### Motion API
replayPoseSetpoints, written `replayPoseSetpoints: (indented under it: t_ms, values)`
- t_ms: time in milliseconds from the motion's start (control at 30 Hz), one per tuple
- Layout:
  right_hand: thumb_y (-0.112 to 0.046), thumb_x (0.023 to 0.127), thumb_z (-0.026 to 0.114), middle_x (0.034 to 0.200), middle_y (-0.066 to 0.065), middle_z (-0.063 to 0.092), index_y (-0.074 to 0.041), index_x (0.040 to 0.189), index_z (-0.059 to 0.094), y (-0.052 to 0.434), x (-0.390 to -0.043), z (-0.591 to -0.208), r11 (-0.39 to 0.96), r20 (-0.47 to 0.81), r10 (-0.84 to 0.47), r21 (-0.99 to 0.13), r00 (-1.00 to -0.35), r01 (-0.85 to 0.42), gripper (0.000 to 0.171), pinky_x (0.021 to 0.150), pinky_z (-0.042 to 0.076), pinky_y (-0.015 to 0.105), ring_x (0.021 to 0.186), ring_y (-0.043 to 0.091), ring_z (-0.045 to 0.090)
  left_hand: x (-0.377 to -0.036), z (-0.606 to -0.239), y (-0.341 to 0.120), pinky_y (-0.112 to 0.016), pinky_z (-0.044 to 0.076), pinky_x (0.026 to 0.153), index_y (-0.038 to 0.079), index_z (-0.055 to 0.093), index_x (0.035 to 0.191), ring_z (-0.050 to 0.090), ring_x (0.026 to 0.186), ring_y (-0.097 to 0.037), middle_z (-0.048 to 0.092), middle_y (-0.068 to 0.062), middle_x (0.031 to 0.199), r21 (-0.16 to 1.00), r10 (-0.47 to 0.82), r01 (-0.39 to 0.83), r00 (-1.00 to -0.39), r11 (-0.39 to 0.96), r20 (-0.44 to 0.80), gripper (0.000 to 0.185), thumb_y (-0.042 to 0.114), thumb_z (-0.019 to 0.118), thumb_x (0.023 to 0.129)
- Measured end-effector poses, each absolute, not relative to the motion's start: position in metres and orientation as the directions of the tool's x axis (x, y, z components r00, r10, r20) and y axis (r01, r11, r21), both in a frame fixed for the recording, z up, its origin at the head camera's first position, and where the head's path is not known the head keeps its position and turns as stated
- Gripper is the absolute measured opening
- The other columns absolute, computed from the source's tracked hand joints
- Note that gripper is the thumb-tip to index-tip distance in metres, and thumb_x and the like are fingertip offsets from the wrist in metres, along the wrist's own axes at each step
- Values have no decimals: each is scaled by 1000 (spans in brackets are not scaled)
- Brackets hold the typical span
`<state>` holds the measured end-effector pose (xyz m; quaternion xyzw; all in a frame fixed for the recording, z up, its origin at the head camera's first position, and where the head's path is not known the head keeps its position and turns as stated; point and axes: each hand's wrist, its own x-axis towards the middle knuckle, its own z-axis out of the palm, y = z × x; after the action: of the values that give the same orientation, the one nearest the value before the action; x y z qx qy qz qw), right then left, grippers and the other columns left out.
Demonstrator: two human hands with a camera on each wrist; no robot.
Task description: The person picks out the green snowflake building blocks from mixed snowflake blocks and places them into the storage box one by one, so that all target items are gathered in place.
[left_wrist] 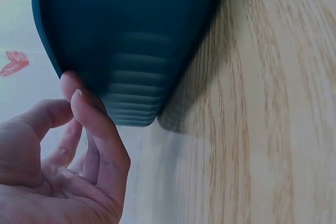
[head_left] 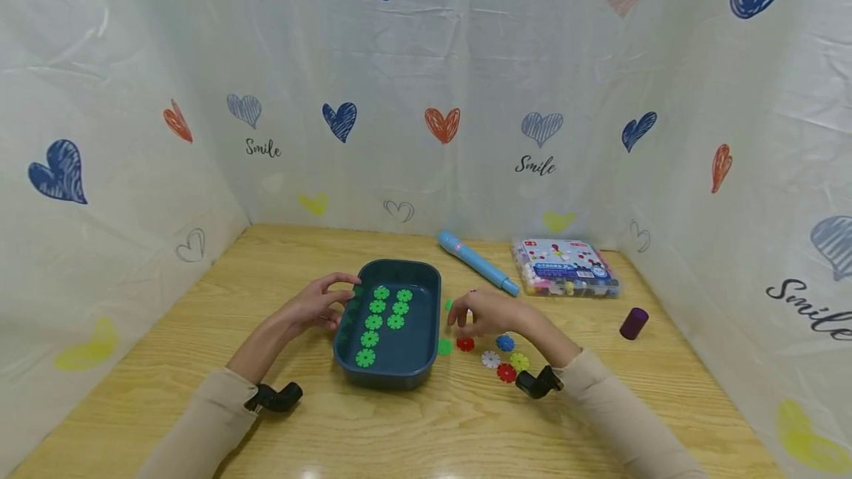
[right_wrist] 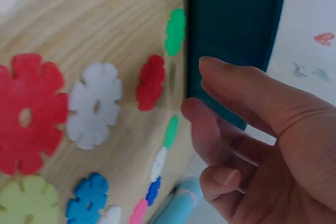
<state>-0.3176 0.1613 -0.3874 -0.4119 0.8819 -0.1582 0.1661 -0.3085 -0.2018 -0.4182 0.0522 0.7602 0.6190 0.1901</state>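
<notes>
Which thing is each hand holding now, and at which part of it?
The left hand touches the left rim of the dark teal plastic tray with its fingertips. The right hand holds nothing, hovering over coloured plastic flower discs.

Tabletop recording booth, heart-print curtain [head_left: 466, 94] walls

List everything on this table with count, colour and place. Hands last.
Tray: one, dark teal, centre of table.
Green discs: nine, in two rows inside the tray.
Loose discs: red, white, blue, yellow-green and green, on the table right of the tray.
Pen: one, light blue, behind the tray.
Box: one, clear with printed lid, back right.
Cap: one, purple, right side.
Table: light wood.
Left hand: fingers touching the tray's left rim.
Right hand: open, above the loose discs.
</notes>
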Motion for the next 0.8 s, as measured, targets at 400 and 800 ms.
replayPoseSetpoints:
  t_ms: [400, 800]
  values:
    - [-20, 86, 76, 102, 5, 70, -9, 111, 70, 152, -313, -403, 567, -106, -807, -415, -581, -712, 28, 77, 52, 21, 91, 17, 64, -310, -419, -202, -22, 52, 53, 18, 44, 142, 57, 52, -10, 56, -8, 96, 961, 316, -156, -922, 228, -225, 46, 30, 57, 100]
    - [-20, 86, 76, 95, 4, 69, -9, 106, 71, 151, -312, -416, 547, -74, -813, -434, -577, -716, 24, 72, 50, 18, 83, 11, 62, -309, -420, -203, -21, 51, 53, 17, 42, 144, 57, 52, -10, 57, -8, 97, 963, 322, -150, -921, 223, -218, 47, 28, 57, 100]
